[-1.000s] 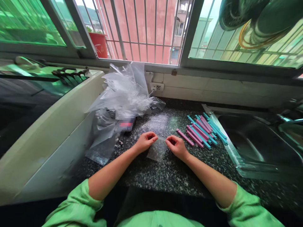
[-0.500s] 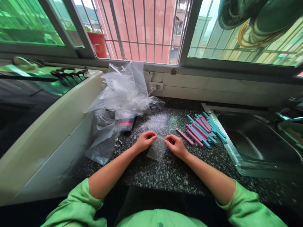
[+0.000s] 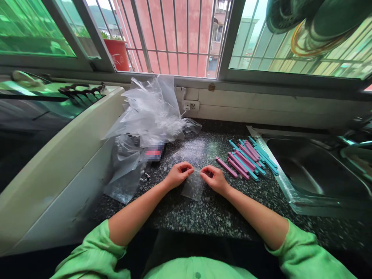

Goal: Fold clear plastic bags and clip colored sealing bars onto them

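A small clear plastic bag (image 3: pixel 193 186) hangs between my hands, just above the speckled dark countertop (image 3: pixel 200 217). My left hand (image 3: pixel 178 174) pinches its top left edge between thumb and forefinger. At the top right edge, my right hand (image 3: pixel 214 178) pinches the same bag in a like way. To the right lies a loose pile of pink and blue plastic strips (image 3: pixel 245 159), with one pink strip (image 3: pixel 226 167) closest to my right hand. A large heap of clear plastic bags (image 3: pixel 154 112) rises to the left, beyond my left hand.
A metal sink (image 3: pixel 314 170) is set in the counter at the right. The pale side of an appliance (image 3: pixel 64 155) borders the left. Small shiny pieces (image 3: pixel 145 177) lie near the bag heap. A wall socket (image 3: pixel 190 105) sits under the barred window.
My fingertips have come slightly closer together on the bag's top edge. Both hands keep their pinch, and the view has shifted a little.
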`<state>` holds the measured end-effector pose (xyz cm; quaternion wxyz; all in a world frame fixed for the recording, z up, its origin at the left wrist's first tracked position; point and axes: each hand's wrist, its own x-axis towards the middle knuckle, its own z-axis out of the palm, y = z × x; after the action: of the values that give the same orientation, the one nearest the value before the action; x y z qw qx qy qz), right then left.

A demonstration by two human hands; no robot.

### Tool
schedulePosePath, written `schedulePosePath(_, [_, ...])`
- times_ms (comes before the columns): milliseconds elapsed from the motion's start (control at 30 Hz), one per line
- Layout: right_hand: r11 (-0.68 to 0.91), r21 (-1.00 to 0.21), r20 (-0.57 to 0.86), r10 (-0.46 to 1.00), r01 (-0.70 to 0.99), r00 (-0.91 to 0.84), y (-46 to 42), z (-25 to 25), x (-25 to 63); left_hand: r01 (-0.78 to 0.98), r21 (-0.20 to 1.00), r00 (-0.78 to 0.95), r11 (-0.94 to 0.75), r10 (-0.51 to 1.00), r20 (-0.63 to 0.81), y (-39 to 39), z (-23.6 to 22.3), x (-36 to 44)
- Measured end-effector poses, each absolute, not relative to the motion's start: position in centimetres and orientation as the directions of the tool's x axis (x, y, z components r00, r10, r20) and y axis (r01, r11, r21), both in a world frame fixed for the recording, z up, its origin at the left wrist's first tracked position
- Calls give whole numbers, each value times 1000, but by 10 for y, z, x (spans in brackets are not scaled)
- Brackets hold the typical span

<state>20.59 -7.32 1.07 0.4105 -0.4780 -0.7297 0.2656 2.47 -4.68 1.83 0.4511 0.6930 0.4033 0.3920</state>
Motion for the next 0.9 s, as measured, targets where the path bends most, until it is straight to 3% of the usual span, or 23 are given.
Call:
schedulePosePath(167, [439,-754,399,897,488,-189,-73,11,206,240,929,384,-283,906,177,-48,20,25])
schedulePosePath(433, [419,-775,460,888,473,-33,-69,15,212,336,905,519,-262,853,55,-49,22,24])
schedulePosePath(733, [357,-811,429,902,464,56,-68,16,215,306,912,544,-273,836,67,-48,20,24])
schedulePosePath(900, [358,-826,404,915,435,14,-68,17,215,266,932,571,-246,819,53,-50,24,24])
